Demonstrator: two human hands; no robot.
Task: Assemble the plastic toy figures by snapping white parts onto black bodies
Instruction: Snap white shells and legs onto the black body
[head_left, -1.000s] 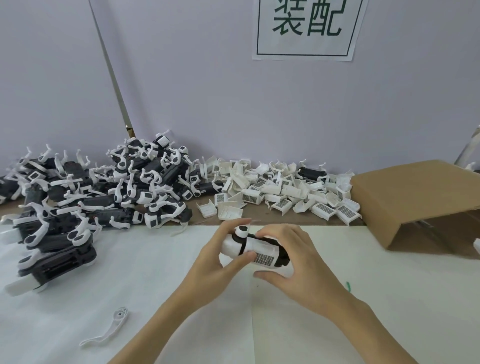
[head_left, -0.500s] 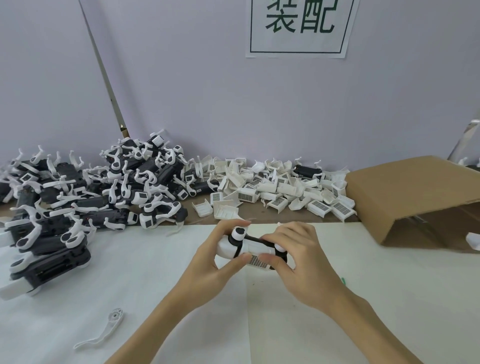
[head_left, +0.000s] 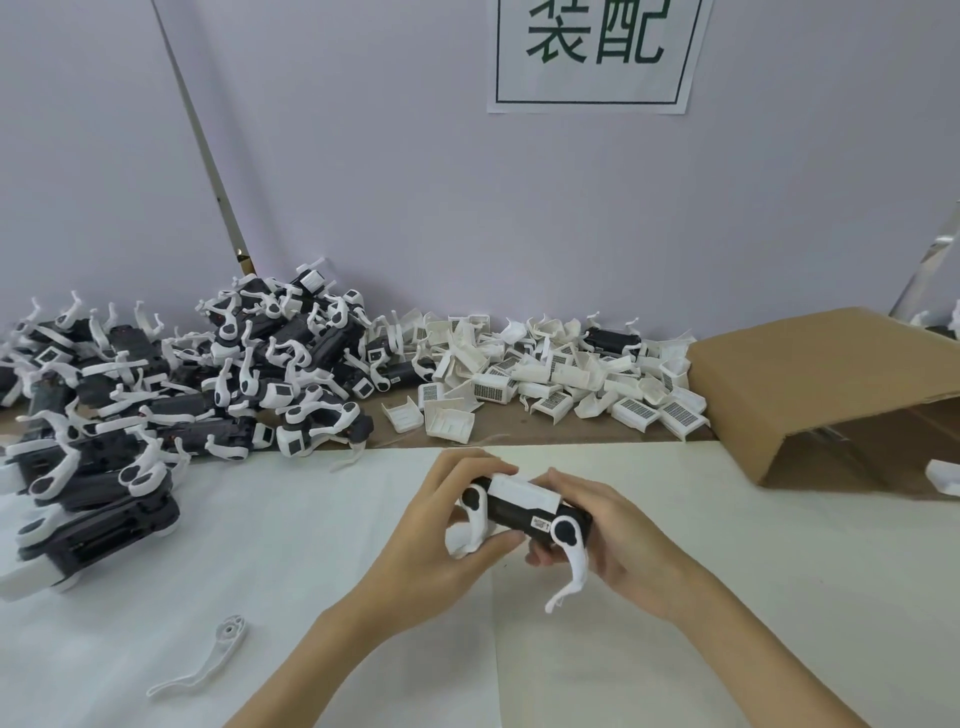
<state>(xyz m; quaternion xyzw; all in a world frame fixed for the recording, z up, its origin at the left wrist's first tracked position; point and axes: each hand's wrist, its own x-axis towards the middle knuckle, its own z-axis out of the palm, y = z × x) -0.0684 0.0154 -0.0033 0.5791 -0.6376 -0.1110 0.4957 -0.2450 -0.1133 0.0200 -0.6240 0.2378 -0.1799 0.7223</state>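
Both hands hold one black toy body (head_left: 519, 512) above the white table sheet, near the middle. A white cap covers its top, and curved white arms hang from both ends. My left hand (head_left: 441, 540) grips the left end, thumb under the left white arm. My right hand (head_left: 618, 545) grips the right end, where a long white arm (head_left: 574, 566) points down. A loose white arm piece (head_left: 208, 660) lies on the sheet at the lower left.
A heap of black-and-white figures (head_left: 171, 395) fills the left side. Loose white shell parts (head_left: 545, 384) are piled along the wall. A cardboard box (head_left: 831, 384) lies on its side at the right. A paper sign (head_left: 592, 52) hangs on the wall.
The body has been turned in my hands: its labelled white underside faced me before, now the black side with the white cap shows, and the right white arm hangs down.
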